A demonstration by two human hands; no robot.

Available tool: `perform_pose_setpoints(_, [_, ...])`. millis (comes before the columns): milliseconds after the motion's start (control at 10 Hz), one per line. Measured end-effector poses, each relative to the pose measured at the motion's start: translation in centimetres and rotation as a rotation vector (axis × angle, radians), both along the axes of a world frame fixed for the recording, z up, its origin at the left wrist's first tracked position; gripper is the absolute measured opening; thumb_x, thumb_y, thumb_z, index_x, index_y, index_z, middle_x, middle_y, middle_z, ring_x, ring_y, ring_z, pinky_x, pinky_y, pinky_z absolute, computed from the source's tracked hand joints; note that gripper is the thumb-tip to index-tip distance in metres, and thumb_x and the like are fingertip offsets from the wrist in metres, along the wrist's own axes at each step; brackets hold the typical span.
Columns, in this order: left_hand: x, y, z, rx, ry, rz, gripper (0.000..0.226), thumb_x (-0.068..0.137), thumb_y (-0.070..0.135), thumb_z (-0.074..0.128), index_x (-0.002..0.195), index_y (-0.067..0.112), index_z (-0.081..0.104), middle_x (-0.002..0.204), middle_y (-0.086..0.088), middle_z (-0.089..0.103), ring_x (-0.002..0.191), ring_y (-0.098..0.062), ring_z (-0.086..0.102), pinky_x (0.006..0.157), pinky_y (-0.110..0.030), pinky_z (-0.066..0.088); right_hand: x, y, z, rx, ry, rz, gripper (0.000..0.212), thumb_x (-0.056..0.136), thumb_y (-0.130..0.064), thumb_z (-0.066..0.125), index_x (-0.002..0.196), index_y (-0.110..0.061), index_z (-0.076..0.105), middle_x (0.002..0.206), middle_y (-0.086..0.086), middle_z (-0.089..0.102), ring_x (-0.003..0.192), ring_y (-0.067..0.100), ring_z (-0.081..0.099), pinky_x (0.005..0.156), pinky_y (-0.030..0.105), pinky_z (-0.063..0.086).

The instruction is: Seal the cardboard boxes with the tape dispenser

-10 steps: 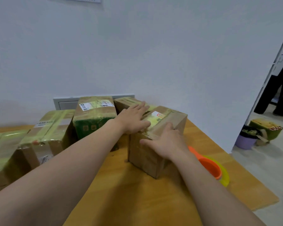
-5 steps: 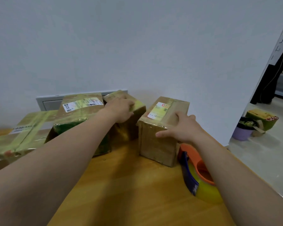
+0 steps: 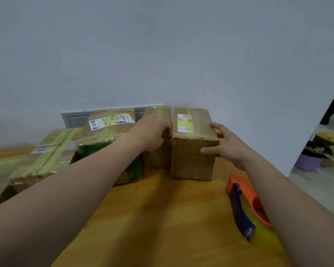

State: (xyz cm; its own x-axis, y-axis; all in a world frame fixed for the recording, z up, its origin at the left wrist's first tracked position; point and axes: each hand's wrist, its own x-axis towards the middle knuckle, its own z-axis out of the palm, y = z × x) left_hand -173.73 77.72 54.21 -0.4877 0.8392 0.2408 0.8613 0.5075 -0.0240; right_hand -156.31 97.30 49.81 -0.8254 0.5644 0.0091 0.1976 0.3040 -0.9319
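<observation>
You have slid the brown box (image 3: 193, 151) over, so now it stands just beside the thin box (image 3: 158, 114). On the left of the table (image 3: 162, 212) sit a flat taped box (image 3: 37, 162) and a green box (image 3: 108, 135). Your left hand (image 3: 150, 132) curls its fingers over the thin box's top corner. Your right hand (image 3: 227, 144) holds the brown box, thumb in front, fingers round its right side. The tape dispenser (image 3: 245, 207) lies on the table by your right arm.

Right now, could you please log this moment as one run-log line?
left hand: grips narrow box | right hand: holds labelled box | tape dispenser: untouched on table
</observation>
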Motion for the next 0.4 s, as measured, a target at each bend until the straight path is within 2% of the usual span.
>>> perform_pose_setpoints(100, [-0.1,-0.6,-0.4,0.075,-0.074,0.019,0.04,0.097,0.028,0.067,0.137,0.023,0.065,0.128,-0.004,0.067,0.123,-0.027,0.056,0.098,-0.039,0.047,-1.2,0.8,-0.5,-0.007,0.032,0.018,0.095,0.08,-0.004,0.084,0.154,-0.042,0.037,0.148,0.001,0.045,0.129,0.025,0.051,0.107,0.042,0.048])
perform_pose_setpoints(200, [0.5,-0.9,-0.8,0.035,-0.107,0.017,0.048,0.101,0.039,0.062,0.145,0.023,0.056,0.136,-0.005,0.062,0.126,-0.026,0.053,0.1,-0.04,0.046,-2.3,0.3,-0.9,0.074,0.033,-0.038,0.089,0.09,-0.007,0.076,0.157,-0.043,0.03,0.157,-0.003,0.038,0.13,0.016,0.043,0.099,0.032,0.045])
perform_pose_setpoints(300, [1.4,-1.8,-0.9,-0.003,-0.133,0.014,0.058,0.102,0.05,0.057,0.15,0.02,0.049,0.149,-0.004,0.056,0.136,-0.027,0.05,0.107,-0.042,0.045,-2.9,-0.8,-0.7,0.306,-0.067,-0.175,0.086,0.094,-0.018,0.072,0.159,-0.041,0.022,0.156,0.006,0.037,0.133,0.027,0.046,0.104,0.041,0.048])
perform_pose_setpoints(400, [2.6,-3.9,-0.4,0.101,-0.11,0.061,0.069,0.101,0.062,0.052,0.155,0.021,0.044,0.155,-0.002,0.052,0.142,-0.026,0.048,0.113,-0.043,0.043,-2.9,-3.6,0.9,0.649,-0.053,-0.344,0.078,0.09,-0.032,0.073,0.156,-0.037,0.032,0.143,0.012,0.037,0.127,0.032,0.043,0.101,0.041,0.046])
